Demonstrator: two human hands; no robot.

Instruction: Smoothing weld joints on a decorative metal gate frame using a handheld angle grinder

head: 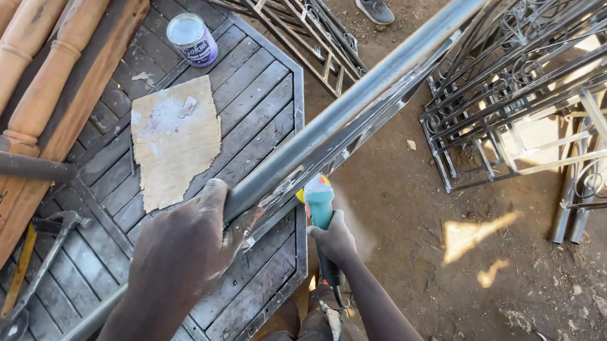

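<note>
My left hand (184, 247) grips a long grey metal pipe (381, 75) that runs from the lower left up to the upper right; it is part of a metal frame lying over a slatted table. Just below the pipe, my right hand (334, 239) is closed around a teal angle grinder (318, 200), whose head sits against the underside of the frame. A black cord or handle hangs down from the grinder past my wrist.
The dark slatted table (259, 90) carries a worn sheet of sandpaper (174, 138), a purple tin (193, 39), turned wooden posts (37, 86) and a clamp (29, 285). Ornate metal grilles (525, 92) lie on the dirt ground at right. Another person's shoe (375, 8) shows at the top.
</note>
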